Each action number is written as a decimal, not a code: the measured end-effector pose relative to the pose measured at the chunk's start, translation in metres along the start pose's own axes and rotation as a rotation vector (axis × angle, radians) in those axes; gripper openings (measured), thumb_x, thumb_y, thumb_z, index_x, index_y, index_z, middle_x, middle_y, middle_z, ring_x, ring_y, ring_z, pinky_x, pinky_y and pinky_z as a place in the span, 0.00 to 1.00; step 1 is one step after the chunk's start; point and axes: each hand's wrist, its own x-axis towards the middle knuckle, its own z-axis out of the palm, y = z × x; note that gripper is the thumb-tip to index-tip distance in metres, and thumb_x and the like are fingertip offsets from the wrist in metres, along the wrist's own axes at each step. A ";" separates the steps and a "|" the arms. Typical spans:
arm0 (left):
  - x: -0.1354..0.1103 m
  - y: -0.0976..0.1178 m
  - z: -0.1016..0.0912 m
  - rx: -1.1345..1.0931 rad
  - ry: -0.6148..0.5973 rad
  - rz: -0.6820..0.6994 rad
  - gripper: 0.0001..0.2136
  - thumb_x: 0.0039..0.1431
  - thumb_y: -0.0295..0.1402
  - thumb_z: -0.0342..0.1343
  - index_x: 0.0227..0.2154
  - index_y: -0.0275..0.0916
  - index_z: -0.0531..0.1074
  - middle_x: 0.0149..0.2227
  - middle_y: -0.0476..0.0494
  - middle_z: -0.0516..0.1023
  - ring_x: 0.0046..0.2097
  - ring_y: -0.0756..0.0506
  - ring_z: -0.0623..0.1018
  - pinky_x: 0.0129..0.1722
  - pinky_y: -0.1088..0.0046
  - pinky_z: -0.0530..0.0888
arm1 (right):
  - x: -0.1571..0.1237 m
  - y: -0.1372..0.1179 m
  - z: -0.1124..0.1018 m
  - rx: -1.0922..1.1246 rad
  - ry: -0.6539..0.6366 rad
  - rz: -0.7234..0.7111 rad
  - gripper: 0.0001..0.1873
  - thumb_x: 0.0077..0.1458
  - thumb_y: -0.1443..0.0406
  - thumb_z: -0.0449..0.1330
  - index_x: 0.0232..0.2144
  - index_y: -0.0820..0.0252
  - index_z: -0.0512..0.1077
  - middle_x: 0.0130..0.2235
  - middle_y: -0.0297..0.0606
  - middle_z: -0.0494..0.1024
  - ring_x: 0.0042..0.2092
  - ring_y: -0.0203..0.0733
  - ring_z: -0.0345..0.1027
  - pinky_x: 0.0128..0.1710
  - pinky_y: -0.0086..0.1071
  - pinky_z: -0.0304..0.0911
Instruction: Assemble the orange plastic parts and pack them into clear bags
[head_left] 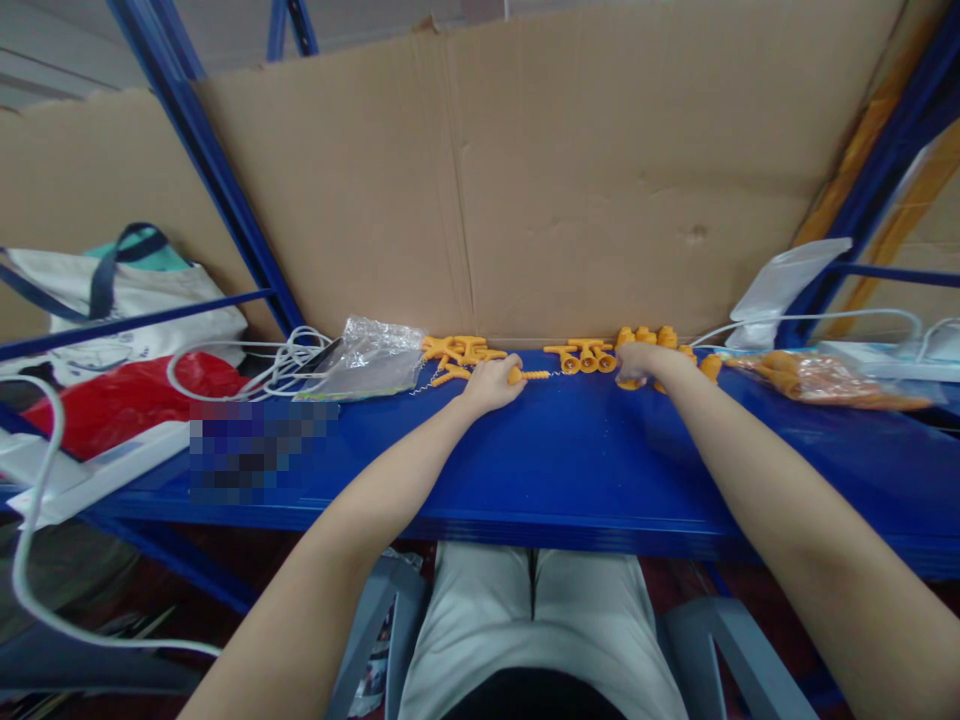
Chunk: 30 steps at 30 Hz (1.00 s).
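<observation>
My left hand (491, 385) is closed around a yellow-orange plastic piece with a threaded shaft (535, 375) that sticks out to the right. Just behind and left of it lies a heap of yellow branched plastic parts (454, 348). My right hand (645, 362) reaches into a group of yellow cup-shaped plastic pieces (666, 337), its fingers bent down among them. Those fingertips are partly hidden, and what they grip cannot be made out. Between the hands, several yellow T-shaped parts with round open ends (589, 358) lie in a row by the cardboard.
A blue shelf top (555, 460) carries everything, with a cardboard wall (562, 180) behind. At left are a clear plastic bag (371, 360), white cables (292, 355), a red bag (142, 395) and a power strip (112, 470). A bag of orange parts (825, 378) lies at right.
</observation>
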 end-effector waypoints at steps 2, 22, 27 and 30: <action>0.000 0.000 -0.001 -0.007 0.006 0.000 0.12 0.58 0.35 0.54 0.44 0.39 0.72 0.39 0.40 0.81 0.43 0.38 0.79 0.43 0.64 0.73 | -0.002 -0.010 -0.006 0.087 -0.184 -0.002 0.24 0.42 0.61 0.70 0.43 0.63 0.75 0.49 0.58 0.75 0.51 0.67 0.68 0.43 0.54 0.65; -0.002 0.007 -0.006 0.000 0.005 -0.028 0.13 0.60 0.36 0.54 0.45 0.38 0.72 0.39 0.39 0.81 0.44 0.38 0.79 0.43 0.64 0.73 | -0.034 -0.061 -0.015 0.440 -0.259 -0.170 0.09 0.46 0.62 0.64 0.21 0.59 0.71 0.24 0.31 0.72 0.30 0.39 0.69 0.32 0.32 0.63; -0.002 0.004 -0.006 -0.021 0.011 -0.042 0.12 0.59 0.36 0.55 0.45 0.39 0.72 0.39 0.40 0.81 0.43 0.39 0.79 0.43 0.65 0.73 | -0.036 -0.055 -0.009 0.512 -0.122 -0.117 0.08 0.43 0.64 0.65 0.28 0.61 0.72 0.27 0.31 0.74 0.30 0.38 0.68 0.32 0.32 0.64; -0.002 0.002 -0.007 -0.036 0.027 -0.057 0.11 0.59 0.35 0.56 0.44 0.40 0.72 0.38 0.41 0.81 0.42 0.39 0.80 0.42 0.66 0.73 | -0.036 -0.051 -0.007 0.401 -0.050 -0.139 0.09 0.42 0.69 0.63 0.32 0.60 0.73 0.32 0.36 0.78 0.35 0.42 0.72 0.36 0.34 0.66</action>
